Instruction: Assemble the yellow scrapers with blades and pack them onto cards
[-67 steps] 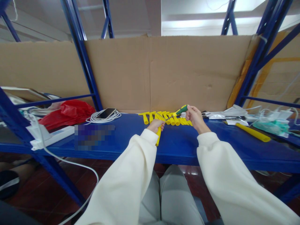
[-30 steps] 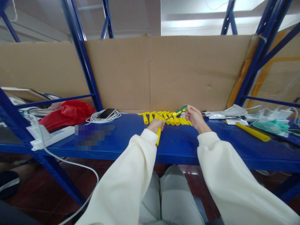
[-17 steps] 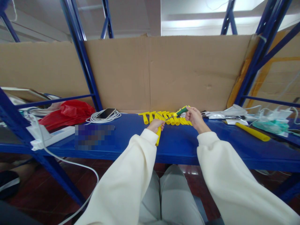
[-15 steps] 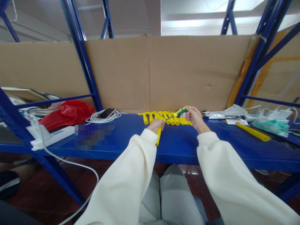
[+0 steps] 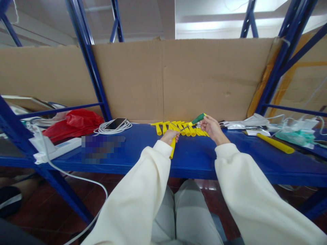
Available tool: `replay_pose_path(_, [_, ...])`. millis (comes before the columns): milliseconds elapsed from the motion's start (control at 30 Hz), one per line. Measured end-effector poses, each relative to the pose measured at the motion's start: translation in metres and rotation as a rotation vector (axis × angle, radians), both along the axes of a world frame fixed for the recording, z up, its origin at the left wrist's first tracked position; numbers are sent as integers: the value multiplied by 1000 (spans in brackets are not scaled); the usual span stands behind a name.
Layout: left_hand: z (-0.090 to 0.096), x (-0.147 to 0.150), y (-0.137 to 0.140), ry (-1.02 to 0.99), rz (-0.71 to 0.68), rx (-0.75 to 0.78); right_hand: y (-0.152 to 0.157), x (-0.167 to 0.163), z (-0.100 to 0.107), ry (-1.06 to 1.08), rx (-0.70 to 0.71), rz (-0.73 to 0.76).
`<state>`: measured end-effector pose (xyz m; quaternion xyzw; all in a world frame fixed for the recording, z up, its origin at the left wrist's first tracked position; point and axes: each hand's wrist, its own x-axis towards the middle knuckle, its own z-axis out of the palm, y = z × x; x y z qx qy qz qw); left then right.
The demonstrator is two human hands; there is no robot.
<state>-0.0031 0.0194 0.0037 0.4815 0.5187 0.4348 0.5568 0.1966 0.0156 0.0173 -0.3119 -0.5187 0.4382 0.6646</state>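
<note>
The tube (image 5: 173,150) is yellow, the screwdriver handle (image 5: 197,119) green and yellow, the shelf (image 5: 138,143) blue.

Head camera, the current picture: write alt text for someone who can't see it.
A person's right hand grips a green-handled screwdriver whose shaft points toward the left hand, which holds a yellow piece. More yellow pieces lie beyond on a blue shelf.

The phone (image 5: 117,123) rests on the coiled cable (image 5: 102,129). Red plastic (image 5: 78,121) lies to their left. Cardboard (image 5: 204,78) stands upright along the rear.
</note>
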Motion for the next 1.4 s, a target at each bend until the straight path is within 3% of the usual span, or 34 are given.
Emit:
replay_pose_path(300, [2,0,-2,4,-3,-11,10,1,-8,-19,13,-237])
replay_pose_path(600, [1,0,-1,-2,-6,0,11,1,-8,-24,51,-221])
replay_pose_path(867, [0,0,0,10,26,-7,3,0,-4,8,28,-47])
replay_pose_path(1167, [1,0,-1,11,25,-5,8,-2,-7,-13,74,-226])
replay_pose_path(1400, [2,0,-2,13,15,-4,11,0,-9,-25,60,-224])
